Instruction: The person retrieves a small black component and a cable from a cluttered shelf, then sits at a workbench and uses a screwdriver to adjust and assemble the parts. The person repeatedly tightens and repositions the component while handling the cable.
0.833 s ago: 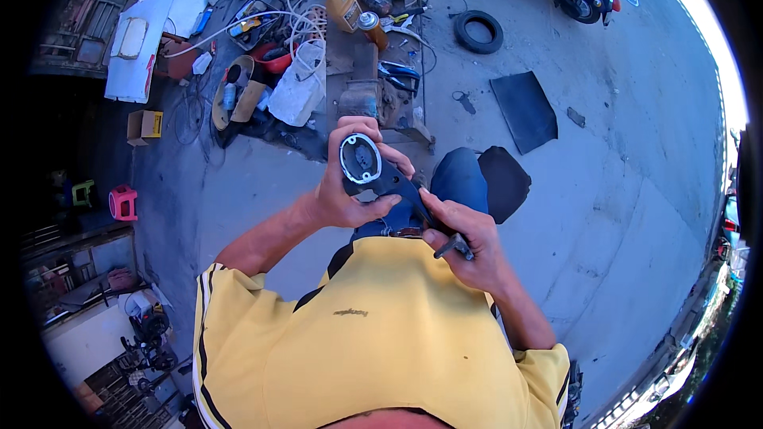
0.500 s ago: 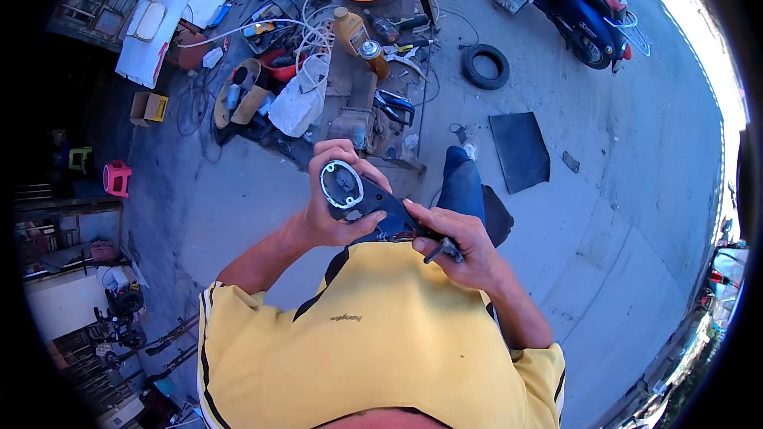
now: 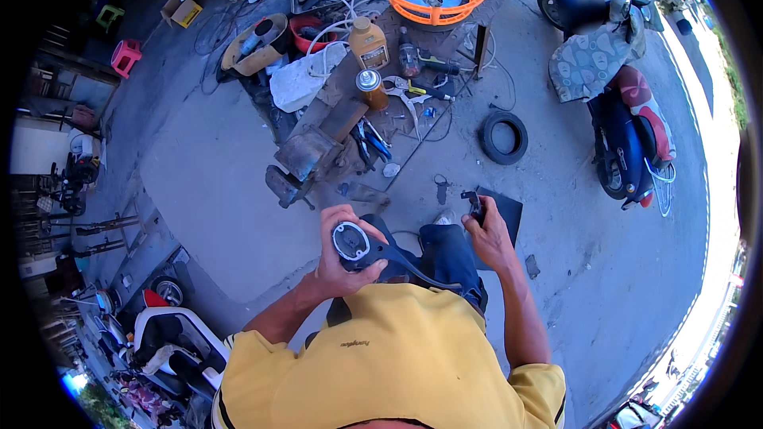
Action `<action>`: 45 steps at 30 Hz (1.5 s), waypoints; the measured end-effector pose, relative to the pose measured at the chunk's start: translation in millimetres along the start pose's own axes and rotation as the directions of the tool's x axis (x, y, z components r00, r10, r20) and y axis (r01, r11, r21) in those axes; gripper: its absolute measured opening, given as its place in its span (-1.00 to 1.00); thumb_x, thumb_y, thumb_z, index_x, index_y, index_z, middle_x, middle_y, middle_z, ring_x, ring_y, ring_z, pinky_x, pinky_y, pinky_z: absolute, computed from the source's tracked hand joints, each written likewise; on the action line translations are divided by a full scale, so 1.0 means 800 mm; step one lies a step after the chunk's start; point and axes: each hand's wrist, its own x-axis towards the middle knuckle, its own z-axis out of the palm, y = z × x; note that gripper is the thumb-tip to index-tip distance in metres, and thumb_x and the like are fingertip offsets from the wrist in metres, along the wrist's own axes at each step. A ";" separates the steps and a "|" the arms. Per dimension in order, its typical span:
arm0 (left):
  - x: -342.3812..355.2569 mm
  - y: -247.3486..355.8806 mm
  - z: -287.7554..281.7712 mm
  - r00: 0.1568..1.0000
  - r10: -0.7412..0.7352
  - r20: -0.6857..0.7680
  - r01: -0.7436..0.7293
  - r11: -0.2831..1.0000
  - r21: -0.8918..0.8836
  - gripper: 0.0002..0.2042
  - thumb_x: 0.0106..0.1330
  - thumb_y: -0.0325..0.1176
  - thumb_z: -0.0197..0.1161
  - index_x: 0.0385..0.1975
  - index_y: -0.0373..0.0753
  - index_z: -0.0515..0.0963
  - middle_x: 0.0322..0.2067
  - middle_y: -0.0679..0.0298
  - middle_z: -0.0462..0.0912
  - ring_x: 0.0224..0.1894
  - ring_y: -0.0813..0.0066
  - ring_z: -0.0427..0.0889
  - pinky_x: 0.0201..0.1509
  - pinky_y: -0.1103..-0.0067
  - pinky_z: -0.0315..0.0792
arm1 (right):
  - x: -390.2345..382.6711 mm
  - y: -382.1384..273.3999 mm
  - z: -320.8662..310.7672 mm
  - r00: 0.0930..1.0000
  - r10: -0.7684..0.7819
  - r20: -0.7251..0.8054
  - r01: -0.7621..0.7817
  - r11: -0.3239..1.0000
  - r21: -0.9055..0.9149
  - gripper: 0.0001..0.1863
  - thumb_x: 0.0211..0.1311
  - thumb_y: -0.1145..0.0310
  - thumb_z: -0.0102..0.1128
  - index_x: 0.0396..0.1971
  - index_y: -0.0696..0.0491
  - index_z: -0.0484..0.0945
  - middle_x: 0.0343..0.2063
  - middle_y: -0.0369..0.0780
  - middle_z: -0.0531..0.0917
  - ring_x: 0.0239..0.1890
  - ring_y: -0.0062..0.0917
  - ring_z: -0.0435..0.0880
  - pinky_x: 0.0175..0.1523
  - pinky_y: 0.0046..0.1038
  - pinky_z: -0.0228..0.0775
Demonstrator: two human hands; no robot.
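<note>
My left hand [image 3: 338,272] is closed around a dark part [image 3: 351,243] with a rounded housing. The housing's face has a pale metal rim, and a long black arm slants from it toward my lap. Apart from it, to the right and farther out, my right hand [image 3: 494,237] grips a small dark piece with a short bar on top [image 3: 476,206]; its exact kind is unclear. Beyond my left hand stands a worn metal vise [image 3: 306,157]. Blue-handled pliers [image 3: 370,143] lie beside it.
An amber spray can [image 3: 371,89], a tan bottle [image 3: 368,46] and hand tools crowd the low bench. Behind them sits an orange spoked ring [image 3: 433,0]. A loose tyre [image 3: 503,138] and a black sheet [image 3: 509,210] lie on the floor; a scooter [image 3: 628,139] stands farther right.
My right hand has come away from the dark part's arm and moved outward right with the small piece. My left hand still holds the part. The view has shifted and turned.
</note>
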 end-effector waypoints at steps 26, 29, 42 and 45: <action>-0.151 -0.150 0.060 0.797 -0.431 -0.423 0.477 0.879 0.004 -0.24 0.02 -0.51 0.45 0.20 -0.22 0.10 -0.25 0.25 0.71 0.13 0.24 0.22 0.30 0.28 0.11 | 0.571 -0.007 0.055 0.559 -0.817 -0.142 0.542 0.490 -0.683 -0.64 0.24 0.51 0.24 0.05 0.09 0.67 0.14 -0.04 0.64 0.21 -0.18 0.59 0.31 -0.15 0.39; -0.166 -0.190 0.074 0.789 -0.436 -0.432 0.475 0.880 -0.021 -0.24 0.03 -0.49 0.45 0.20 -0.22 0.09 -0.26 0.27 0.73 0.14 0.24 0.22 0.33 0.26 0.07 | 0.479 -0.018 0.076 0.486 -0.868 -0.103 0.561 0.400 -0.725 -0.69 0.23 0.43 0.33 -0.02 0.03 0.70 -0.01 -0.18 0.66 0.11 -0.33 0.59 0.20 -0.22 0.39; -0.201 -0.292 0.093 0.825 0.048 -0.563 0.075 0.978 0.193 -0.18 0.04 -0.51 0.48 0.26 -0.20 0.07 -0.19 0.20 0.63 0.11 0.23 0.27 0.23 0.29 0.19 | 0.351 0.029 0.168 0.479 -0.836 0.268 0.550 0.048 -0.833 -0.87 0.41 0.34 0.21 -0.19 0.07 0.63 -0.14 -0.22 0.67 -0.01 -0.35 0.63 0.10 -0.28 0.35; -0.230 -0.280 0.113 0.773 0.092 -0.628 0.024 0.984 0.174 -0.19 0.05 -0.51 0.48 0.26 -0.20 0.07 -0.21 0.19 0.70 0.17 0.25 0.23 0.26 0.31 0.19 | 0.255 0.032 0.170 0.547 -0.826 0.132 0.756 0.421 -0.501 -0.85 0.38 0.40 0.27 -0.15 0.13 0.61 -0.26 -0.19 0.71 -0.22 -0.41 0.70 -0.05 -0.36 0.49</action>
